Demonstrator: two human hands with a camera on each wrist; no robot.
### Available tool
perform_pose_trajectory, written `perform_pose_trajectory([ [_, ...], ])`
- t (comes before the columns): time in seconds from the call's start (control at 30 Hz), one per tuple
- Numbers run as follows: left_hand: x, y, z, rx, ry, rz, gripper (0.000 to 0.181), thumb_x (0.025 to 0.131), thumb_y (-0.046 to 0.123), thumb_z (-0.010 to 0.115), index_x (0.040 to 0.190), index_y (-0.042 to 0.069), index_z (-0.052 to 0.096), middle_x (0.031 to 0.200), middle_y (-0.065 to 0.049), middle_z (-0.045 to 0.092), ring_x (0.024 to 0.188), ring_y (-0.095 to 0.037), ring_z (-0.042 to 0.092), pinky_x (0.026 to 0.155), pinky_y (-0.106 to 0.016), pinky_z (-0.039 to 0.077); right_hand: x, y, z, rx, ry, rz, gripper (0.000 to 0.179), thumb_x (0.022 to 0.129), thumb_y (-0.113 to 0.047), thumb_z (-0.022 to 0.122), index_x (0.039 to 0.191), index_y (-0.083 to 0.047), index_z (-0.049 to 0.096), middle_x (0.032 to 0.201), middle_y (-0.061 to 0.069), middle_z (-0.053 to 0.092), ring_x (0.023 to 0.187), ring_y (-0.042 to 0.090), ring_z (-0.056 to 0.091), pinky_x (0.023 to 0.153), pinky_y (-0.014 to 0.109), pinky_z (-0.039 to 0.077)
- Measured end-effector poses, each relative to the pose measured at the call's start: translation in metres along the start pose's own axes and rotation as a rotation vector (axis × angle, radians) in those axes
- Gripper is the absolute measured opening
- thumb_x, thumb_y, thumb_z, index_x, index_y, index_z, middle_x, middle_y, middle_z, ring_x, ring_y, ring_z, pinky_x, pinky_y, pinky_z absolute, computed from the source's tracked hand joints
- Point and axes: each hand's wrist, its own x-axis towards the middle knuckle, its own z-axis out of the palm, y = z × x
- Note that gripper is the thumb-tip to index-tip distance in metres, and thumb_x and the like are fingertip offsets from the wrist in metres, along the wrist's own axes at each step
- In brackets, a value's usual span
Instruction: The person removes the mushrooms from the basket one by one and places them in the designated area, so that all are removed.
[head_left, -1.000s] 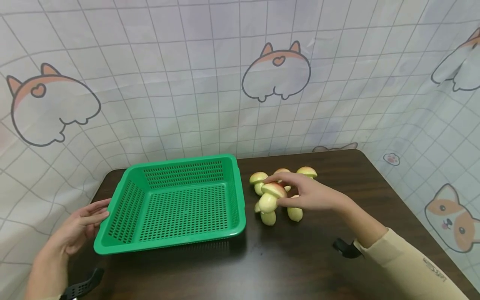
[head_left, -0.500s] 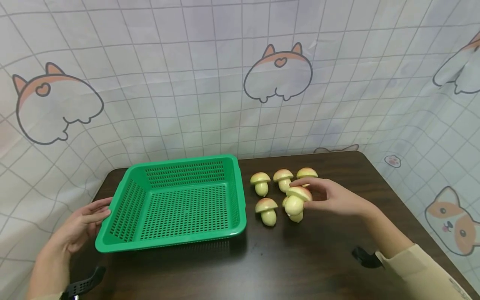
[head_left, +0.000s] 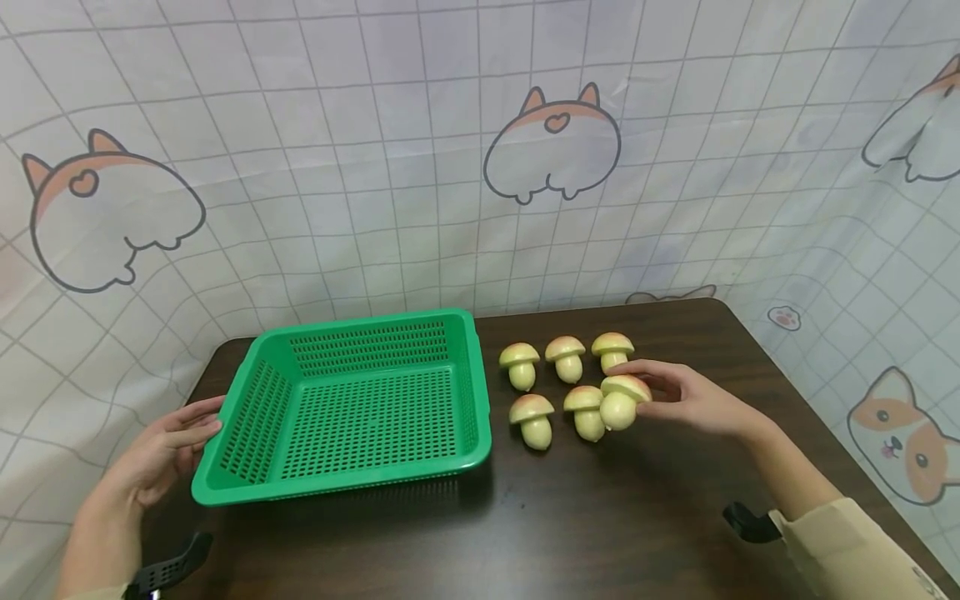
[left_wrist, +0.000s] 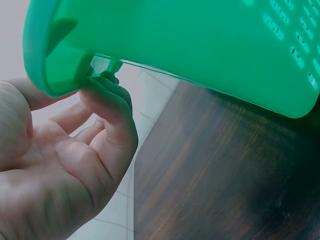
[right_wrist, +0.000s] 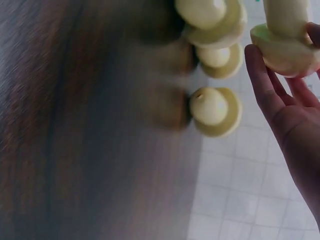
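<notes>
My right hand (head_left: pixel 693 404) pinches a toy mushroom (head_left: pixel 618 412) with a red-and-yellow cap and pale stem, held just above the table beside the front row. In the right wrist view, fingers and thumb grip its cap (right_wrist: pixel 287 52), stem upward. Several matching mushrooms lie in two rows: three behind, including one nearest the hand (head_left: pixel 613 350), and two in front, including the one (head_left: pixel 588 421) beside the held mushroom. My left hand (head_left: pixel 161 454) holds the left rim of a green plastic basket (head_left: pixel 337 483); in the left wrist view its fingers curl under that rim.
The dark wooden table (head_left: pixel 540 533) bears the basket on the left and the mushrooms on the right. A white gridded cloth (head_left: pixel 360 208) with cartoon dogs hangs behind and at both sides of the table.
My right hand has moved right with its mushroom, from over the front-left mushroom to the right of the front row. My left hand and the basket stay put.
</notes>
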Motion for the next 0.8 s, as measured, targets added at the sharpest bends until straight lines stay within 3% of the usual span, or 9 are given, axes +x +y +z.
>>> perform_pose_trajectory([
  [0.17, 0.001, 0.001, 0.001, -0.015, 0.009, 0.002, 0.042, 0.108, -0.006, 0.042, 0.127, 0.024, 0.066, 0.115, -0.003, 0.070, 0.097, -0.020, 0.073, 0.080, -0.034, 0.062, -0.005, 0.012, -0.005, -0.048, 0.021, -0.016, 0.050, 0.099, 0.001, 0.066, 0.147, 0.002, 0.050, 0.146, 0.024, 0.051, 0.129, 0.012, 0.054, 0.098, 0.025, 0.050],
  [0.57, -0.001, 0.001, 0.001, -0.037, -0.003, 0.019, 0.046, 0.108, -0.008, 0.039, 0.127, 0.023, 0.067, 0.115, -0.004, 0.070, 0.096, -0.020, 0.073, 0.079, -0.034, 0.062, -0.011, 0.036, -0.010, -0.130, 0.027, 0.016, 0.044, 0.100, -0.004, 0.067, 0.143, -0.004, 0.057, 0.139, 0.018, 0.059, 0.122, 0.013, 0.058, 0.094, 0.022, 0.049],
  [0.8, -0.001, 0.001, 0.002, -0.044, -0.010, 0.020, 0.046, 0.108, -0.009, 0.039, 0.128, 0.022, 0.067, 0.116, -0.004, 0.070, 0.097, -0.021, 0.073, 0.079, -0.035, 0.062, -0.008, 0.045, -0.012, -0.180, 0.018, 0.068, 0.041, 0.100, -0.003, 0.066, 0.140, -0.001, 0.059, 0.139, 0.013, 0.060, 0.120, 0.016, 0.058, 0.093, 0.024, 0.048],
])
